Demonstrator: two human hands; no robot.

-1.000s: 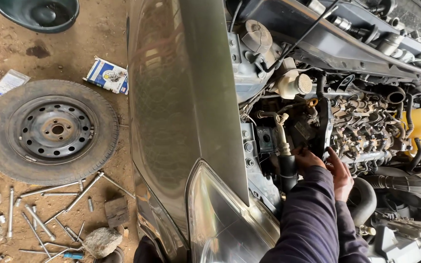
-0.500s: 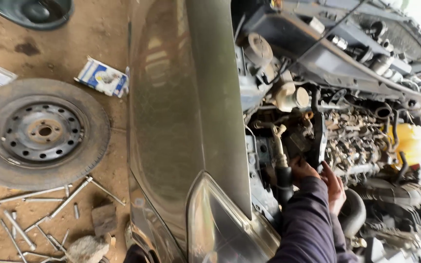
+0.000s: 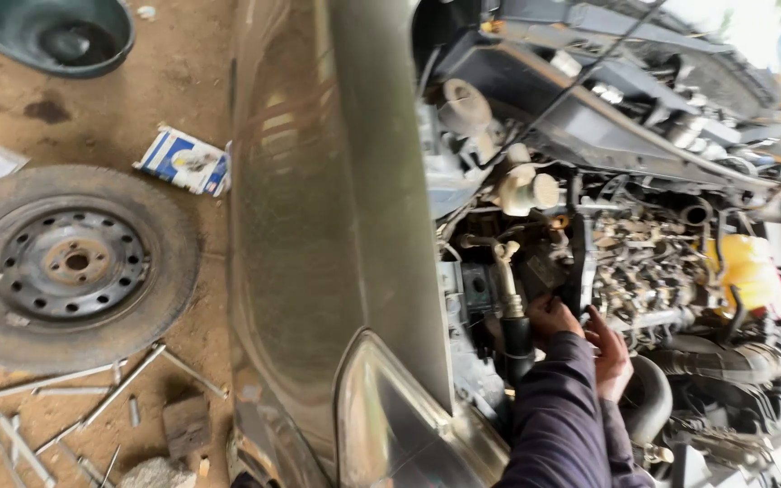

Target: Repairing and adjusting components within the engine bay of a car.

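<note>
- While both hands are sunk in the engine bay (image 3: 644, 271), left hand (image 3: 549, 318) is curled on a black part (image 3: 542, 271), grip unclear.
- Right hand (image 3: 609, 354) is held w/ fingers (image 3: 600, 323) loosely spread, nothing gripped; black hose (image 3: 648, 398) just beside them.

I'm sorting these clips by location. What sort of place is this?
Probably an informal, open-air car repair yard. A car's engine bay stands open with both hands in it, a removed wheel lies flat on bare dirt ground, and long metal tools are scattered beside it.

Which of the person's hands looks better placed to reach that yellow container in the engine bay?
Probably the right hand: it lies open on the side nearer the yellow container. The left hand sits farther away, down by the black hose.
</note>
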